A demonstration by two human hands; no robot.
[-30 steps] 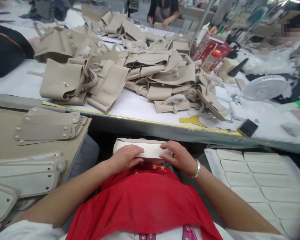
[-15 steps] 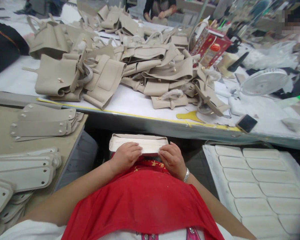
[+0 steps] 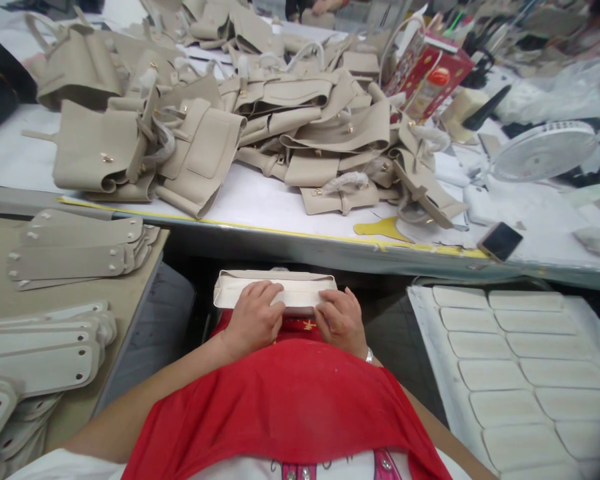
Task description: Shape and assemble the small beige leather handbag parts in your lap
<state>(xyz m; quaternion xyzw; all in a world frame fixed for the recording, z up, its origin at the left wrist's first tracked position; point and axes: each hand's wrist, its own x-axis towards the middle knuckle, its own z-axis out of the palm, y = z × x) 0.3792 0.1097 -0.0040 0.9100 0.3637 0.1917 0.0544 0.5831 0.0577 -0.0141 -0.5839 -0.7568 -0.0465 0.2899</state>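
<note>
Over my lap, in the head view, is a shallow cream bag piece [image 3: 300, 291] with a pale inside and upturned edges, its long side lying across my body. My left hand [image 3: 255, 313] pinches its near edge left of the middle with bent fingers. Near the right end, my right hand [image 3: 340, 320] grips the same edge, thumb side hidden. The underside of the piece cannot be seen. Below it lies my red apron [image 3: 295, 400].
Beige unfinished handbags [image 3: 330, 133] are heaped on the white-covered table [image 3: 260, 207] ahead. Stacked strap-like panels [image 3: 70, 257] lie on a board at left. At right, a board [image 3: 425, 333] carries rows of cream oval-ended panels [image 3: 535, 343]. A phone [image 3: 501, 241] rests near the table edge.
The fingers of my left hand are more bent on the piece, and my right fingers have shifted slightly. Both hands keep their hold while the camera view has moved a little.
</note>
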